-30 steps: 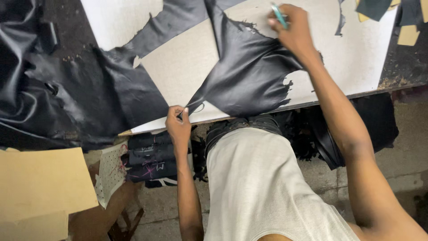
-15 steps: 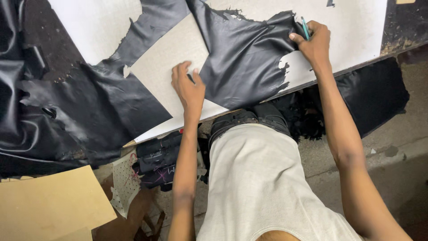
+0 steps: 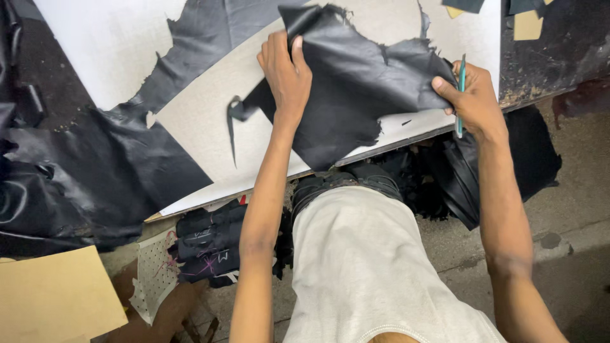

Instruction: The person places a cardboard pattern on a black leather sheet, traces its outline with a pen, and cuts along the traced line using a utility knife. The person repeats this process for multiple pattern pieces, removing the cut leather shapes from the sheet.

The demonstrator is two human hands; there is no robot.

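Note:
A ragged black leather piece (image 3: pixel 356 95) lies on a pale cutting board (image 3: pixel 203 121). My left hand (image 3: pixel 284 71) grips its upper left part, fingers curled over a folded edge. My right hand (image 3: pixel 470 98) pinches the leather's right edge with the thumb and holds a teal pen-like tool (image 3: pixel 460 95) upright between the fingers. A thin strip of the leather (image 3: pixel 232 130) dangles off its left corner onto the board.
A large black leather hide (image 3: pixel 82 178) drapes over the table's left side. Tan cardboard (image 3: pixel 54 302) sits at lower left beside a perforated white sheet (image 3: pixel 152 279). Black scraps (image 3: pixel 457 178) hang below the table edge. Small tan pieces (image 3: pixel 527 25) lie at top right.
My left hand went from pinning the leather's lower tip to gripping its upper left edge. My right hand shifted along the right edge, and the piece moved right on the board.

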